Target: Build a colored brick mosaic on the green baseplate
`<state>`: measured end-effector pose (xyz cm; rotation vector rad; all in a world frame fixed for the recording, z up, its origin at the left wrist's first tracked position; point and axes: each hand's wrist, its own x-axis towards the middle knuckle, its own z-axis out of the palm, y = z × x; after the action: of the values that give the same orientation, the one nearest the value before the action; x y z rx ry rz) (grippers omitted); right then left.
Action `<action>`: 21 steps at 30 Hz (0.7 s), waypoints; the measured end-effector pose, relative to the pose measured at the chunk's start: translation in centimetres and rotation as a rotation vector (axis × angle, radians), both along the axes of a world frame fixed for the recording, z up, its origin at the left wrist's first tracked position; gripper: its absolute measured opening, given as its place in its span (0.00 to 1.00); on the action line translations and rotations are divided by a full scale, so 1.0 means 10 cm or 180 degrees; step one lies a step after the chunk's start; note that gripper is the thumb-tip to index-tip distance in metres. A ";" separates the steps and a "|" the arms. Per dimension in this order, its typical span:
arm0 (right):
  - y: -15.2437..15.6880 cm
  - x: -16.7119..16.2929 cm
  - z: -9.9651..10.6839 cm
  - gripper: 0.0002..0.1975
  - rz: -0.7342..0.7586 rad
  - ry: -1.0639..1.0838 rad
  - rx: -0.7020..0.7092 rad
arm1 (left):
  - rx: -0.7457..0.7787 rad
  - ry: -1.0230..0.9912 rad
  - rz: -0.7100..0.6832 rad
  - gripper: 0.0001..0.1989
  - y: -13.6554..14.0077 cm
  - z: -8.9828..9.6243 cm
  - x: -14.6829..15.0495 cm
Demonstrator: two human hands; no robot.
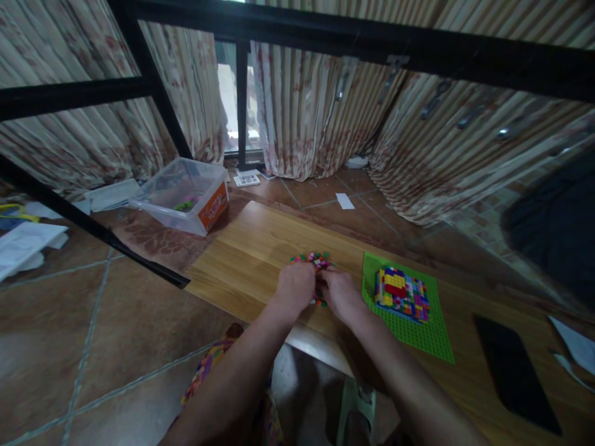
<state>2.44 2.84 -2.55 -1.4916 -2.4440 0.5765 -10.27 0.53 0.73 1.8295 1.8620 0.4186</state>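
Note:
My left hand (pixel 296 285) and my right hand (pixel 338 290) are close together over the wooden table, fingers curled inward. Between and behind them shows a roundish cluster of small coloured toy building pieces (pixel 312 257), in pink, red, green, orange and white. Both hands are closed on this cluster; their fingertips and its middle are mostly hidden. To the right of my right hand, a block build (pixel 403 294) of yellow, red, blue, purple and white bricks sits on a green studded baseplate (pixel 434 337).
A clear plastic bin (pixel 174 214) with an orange label and a few pieces inside stands left of the wooden table (pixel 242 260). A dark flat slab (pixel 515 371) lies at the table's right. Black metal bars (pixel 153 93) cross in front of the curtains.

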 end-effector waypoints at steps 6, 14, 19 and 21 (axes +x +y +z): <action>0.00 0.14 0.06 0.09 -0.0483 0.0496 0.0032 | 0.0324 -0.0852 0.0382 0.07 0.05 -0.03 -0.04; 0.12 0.07 0.51 0.10 -0.0563 0.2291 -0.0403 | -0.0928 -0.5200 0.1591 0.07 0.23 0.10 -0.03; 0.19 0.03 0.62 0.13 -0.0563 0.2029 -0.0097 | -0.1093 -0.5839 0.1737 0.08 0.23 0.12 -0.03; 0.26 0.13 0.51 0.12 -0.0817 0.1660 0.0290 | -0.1038 -0.5967 0.1888 0.07 0.23 0.12 -0.08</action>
<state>3.75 5.43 2.53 -1.3764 -1.8301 0.6857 -11.09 2.87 1.89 0.0854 0.8045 1.2806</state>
